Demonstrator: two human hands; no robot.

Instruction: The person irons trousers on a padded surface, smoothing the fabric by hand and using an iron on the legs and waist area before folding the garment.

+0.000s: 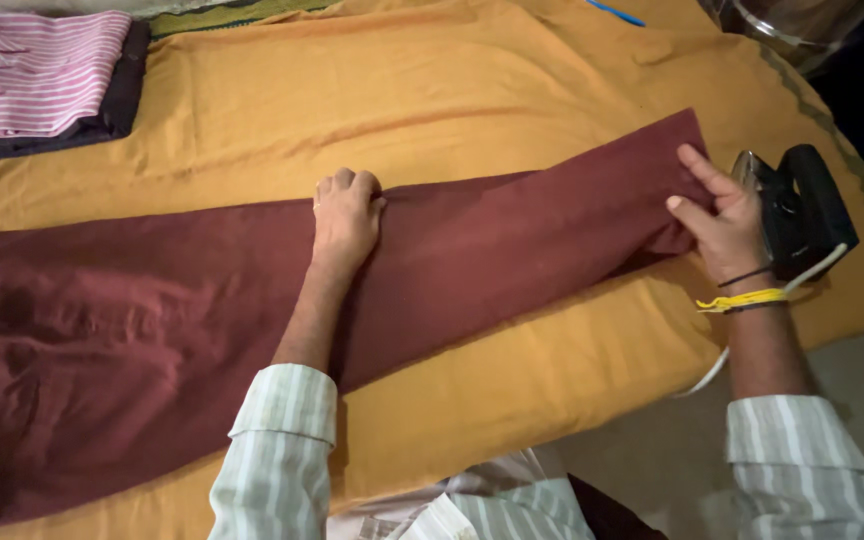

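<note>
I see the maroon trousers point(182, 310) spread flat across the frame, waist end at the lower left, one leg running up to the right of centre. My left hand point(345, 215) rests on the leg near the middle of the frame, knuckles bent, fingers curled down against the upper edge of the cloth; whether it pinches the fabric I cannot tell. My right hand point(720, 220) is at the hem end, right of frame, fingers half open, thumb and forefinger taking hold of the hem. Just beside that hand, at the right edge, sits a black iron point(802, 210). Under everything lies an orange cloth point(452, 90) covering the table. At the upper left is a folded pink striped shirt point(37, 70).
</note>
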